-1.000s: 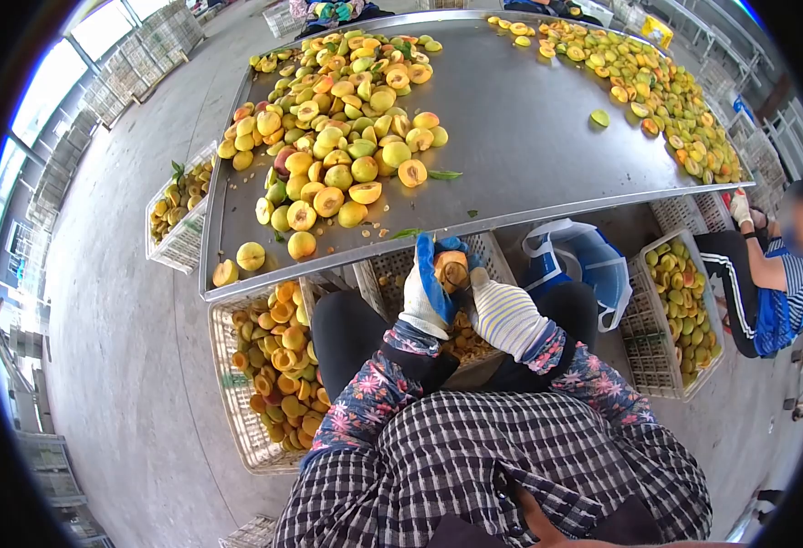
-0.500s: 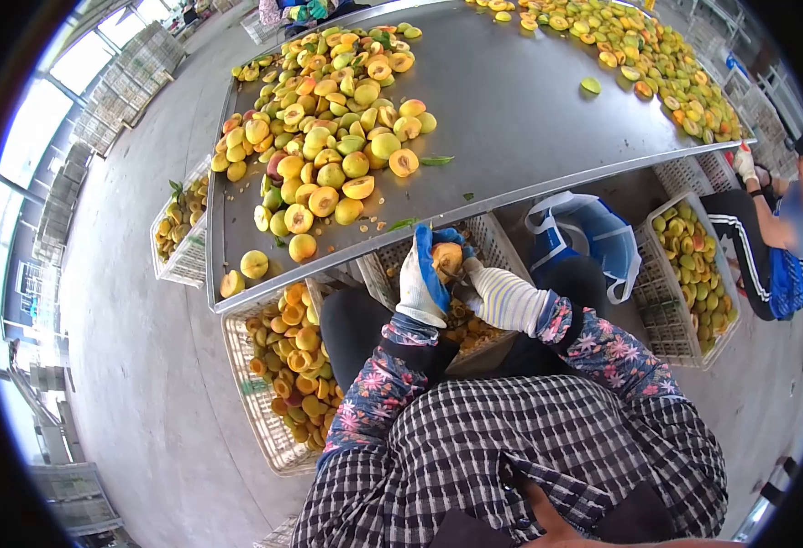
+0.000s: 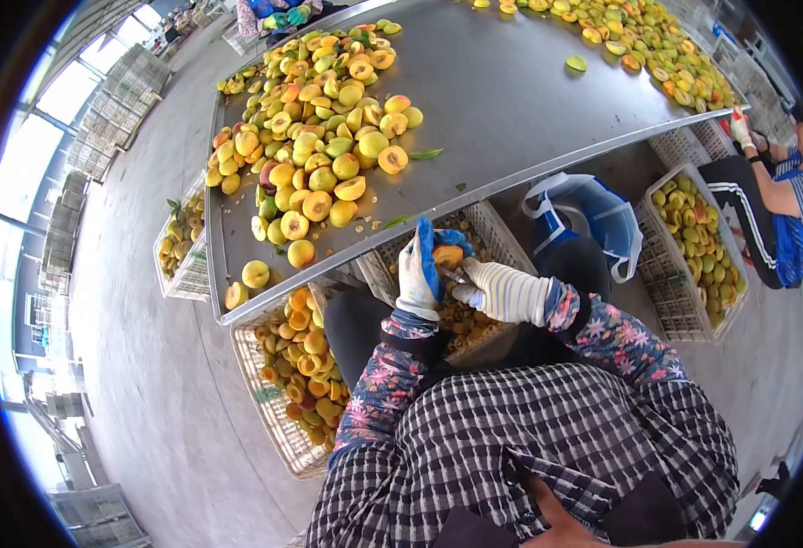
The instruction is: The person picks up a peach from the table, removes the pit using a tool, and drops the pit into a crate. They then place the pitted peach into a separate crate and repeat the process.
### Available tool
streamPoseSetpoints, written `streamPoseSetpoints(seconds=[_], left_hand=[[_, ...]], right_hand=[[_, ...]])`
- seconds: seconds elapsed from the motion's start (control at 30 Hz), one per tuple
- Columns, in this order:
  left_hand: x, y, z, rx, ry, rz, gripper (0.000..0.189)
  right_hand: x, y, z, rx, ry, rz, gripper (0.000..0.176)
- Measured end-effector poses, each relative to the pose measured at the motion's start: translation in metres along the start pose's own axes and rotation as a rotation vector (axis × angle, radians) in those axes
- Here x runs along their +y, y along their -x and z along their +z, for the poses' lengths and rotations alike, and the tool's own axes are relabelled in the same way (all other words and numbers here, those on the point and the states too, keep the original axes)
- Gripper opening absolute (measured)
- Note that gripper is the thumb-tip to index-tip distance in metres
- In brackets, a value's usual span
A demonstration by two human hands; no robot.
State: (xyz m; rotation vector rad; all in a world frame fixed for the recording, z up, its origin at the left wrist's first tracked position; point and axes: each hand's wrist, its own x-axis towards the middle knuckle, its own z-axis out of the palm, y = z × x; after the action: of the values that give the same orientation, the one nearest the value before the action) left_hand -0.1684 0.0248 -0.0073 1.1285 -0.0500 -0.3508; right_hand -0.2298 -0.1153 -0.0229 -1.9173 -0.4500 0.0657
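My left hand (image 3: 418,281), in a white glove with blue coating, is closed around a halved peach (image 3: 448,257) whose orange-red flesh shows. Right beside it, my right hand (image 3: 503,290) in a striped knit glove has its fingers curled against the fruit. Something small and greyish shows at its fingertips, but its kind is hidden. Both hands are just in front of the metal table's edge (image 3: 346,253), above a plastic crate (image 3: 509,239) holding fruit pieces. On the table, a heap of whole and halved peaches (image 3: 314,169) lies ahead to the left.
Crates of halved fruit stand at my left knee (image 3: 269,416) and at the right (image 3: 661,265). A blue-and-white bag (image 3: 613,228) sits under the table edge. Another fruit pile (image 3: 684,78) lies far right. A co-worker (image 3: 794,196) sits at the right; another person's gloved hands (image 3: 287,16) show at the back.
The view has shifted slightly. The peach half has turned between my hands and shows redder flesh, and my right hand has dropped back a little. The heap looks the same.
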Motion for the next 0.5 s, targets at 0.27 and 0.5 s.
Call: streamPoseSetpoints(seconds=[0.27, 0.5], left_hand=[[0.014, 0.001, 0.006, -0.158, 0.129, -0.084, 0.052], [0.007, -0.005, 0.006, -0.122, 0.208, -0.193, 0.048]], right_hand=[[-0.054, 0.004, -0.036, -0.361, -1.094, 0.797, 0.035], [-0.046, 0.012, -0.038, -0.346, -1.253, 0.774, 0.035]])
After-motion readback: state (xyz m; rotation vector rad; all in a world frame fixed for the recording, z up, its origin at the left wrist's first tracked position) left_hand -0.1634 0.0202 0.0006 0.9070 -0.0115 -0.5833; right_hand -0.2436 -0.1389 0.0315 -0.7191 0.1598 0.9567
